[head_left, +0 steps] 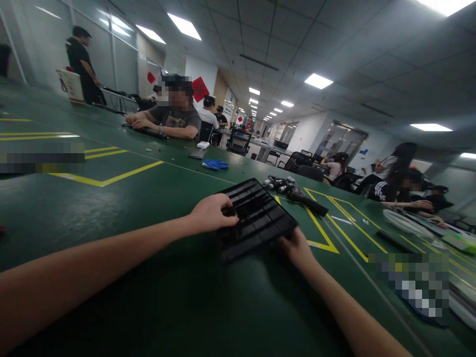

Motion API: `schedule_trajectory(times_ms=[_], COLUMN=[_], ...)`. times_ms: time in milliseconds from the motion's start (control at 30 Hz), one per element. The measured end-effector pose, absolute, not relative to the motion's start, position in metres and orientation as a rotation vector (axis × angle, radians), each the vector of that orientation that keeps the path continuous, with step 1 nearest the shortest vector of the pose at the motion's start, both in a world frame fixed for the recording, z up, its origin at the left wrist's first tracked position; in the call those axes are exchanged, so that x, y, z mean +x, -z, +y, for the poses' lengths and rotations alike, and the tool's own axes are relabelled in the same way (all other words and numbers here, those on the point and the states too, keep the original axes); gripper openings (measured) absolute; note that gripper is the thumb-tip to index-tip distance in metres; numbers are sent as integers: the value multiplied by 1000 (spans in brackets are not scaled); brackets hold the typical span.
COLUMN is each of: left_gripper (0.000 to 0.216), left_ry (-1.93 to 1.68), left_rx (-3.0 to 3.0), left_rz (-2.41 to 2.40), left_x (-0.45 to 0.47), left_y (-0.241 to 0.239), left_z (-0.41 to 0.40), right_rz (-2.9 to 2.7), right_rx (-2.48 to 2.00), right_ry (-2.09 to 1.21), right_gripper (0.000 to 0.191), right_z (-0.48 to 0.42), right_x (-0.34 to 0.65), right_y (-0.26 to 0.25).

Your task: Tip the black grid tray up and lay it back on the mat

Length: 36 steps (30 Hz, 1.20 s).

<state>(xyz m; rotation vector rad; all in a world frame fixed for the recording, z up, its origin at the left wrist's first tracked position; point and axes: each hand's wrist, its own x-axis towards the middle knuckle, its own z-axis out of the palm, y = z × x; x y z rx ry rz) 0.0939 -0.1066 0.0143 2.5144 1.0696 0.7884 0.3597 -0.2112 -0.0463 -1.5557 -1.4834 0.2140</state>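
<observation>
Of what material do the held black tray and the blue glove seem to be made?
The black tray looks like rigid plastic with a satin finish: thin, straight dividers and a faint sheen suggest this. The blue glove appears matte and soft, lying limp; fabric or rubber, too small to tell.

Right-hand fingers (285, 242): tips hidden behind the black tray (260, 212). Tray edge below the left-hand fingers (231, 221): blurred; left-hand grip possibly obscured.

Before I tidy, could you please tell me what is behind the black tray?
Beyond the black tray, on the green table, are a blue glove, a cluster of black and silvery parts and a dark rod-shaped object. Whatever the tray itself covers is hidden.
</observation>
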Motion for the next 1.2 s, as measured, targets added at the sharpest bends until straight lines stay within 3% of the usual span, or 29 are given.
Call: schedule_trajectory(times_ms=[200,400,500,733,867,967,1200], left_gripper=[46,50,49,39,43,50,43], left_ry=[-592,-452,-491,-863,-812,-548,-316], left_rx=[2422,2300,2269,2512,2710,2868,2891], left_rz=[1805,2074,2110,1795,1345,899,797], left_x=[30,-2,-3,28,72,94,94], left_y=[-28,-20,-19,-27,-5,18,23], left_z=[-36,-13,-6,-30,-67,-86,-91], right_rz=[-1312,-1323,-1374,-1429,-1715,-1922,-2002], right_rx=[-2109,-2419,-2434,-2193,-1972,-1957,-1993], right_ry=[206,201,244,680,469,190,-65], right_gripper=[49,45,47,49,47,48,43], right_z=[-219,-224,-223,-217,-216,-222,-230], right_x=[438,468,469,432,371,333,316], right_y=[32,49,53,41,36,35,28])
